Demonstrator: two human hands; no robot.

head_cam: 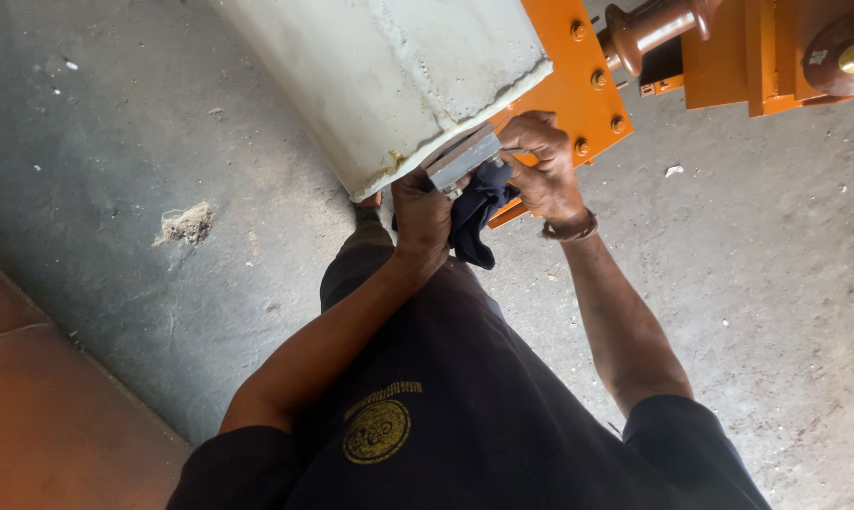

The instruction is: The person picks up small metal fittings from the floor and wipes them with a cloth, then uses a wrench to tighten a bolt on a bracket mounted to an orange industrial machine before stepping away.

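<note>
My left hand [421,215] and my right hand [543,170] are both up at the lower corner of a big white metal tank [389,76]. A grey metal bracket [463,161] sticks out at that corner, between the two hands. A dark blue cloth [474,219] is bunched under the bracket; my left hand grips it and my right hand's fingers press on the bracket and cloth from the other side. An orange bolted flange plate [578,90] sits just behind my right hand.
A brown ceramic insulator [646,28] and more orange machine parts [777,52] are at the top right. The concrete floor [777,283] carries a small pile of dust [187,224] at the left. A reddish slab [49,416] fills the lower left corner.
</note>
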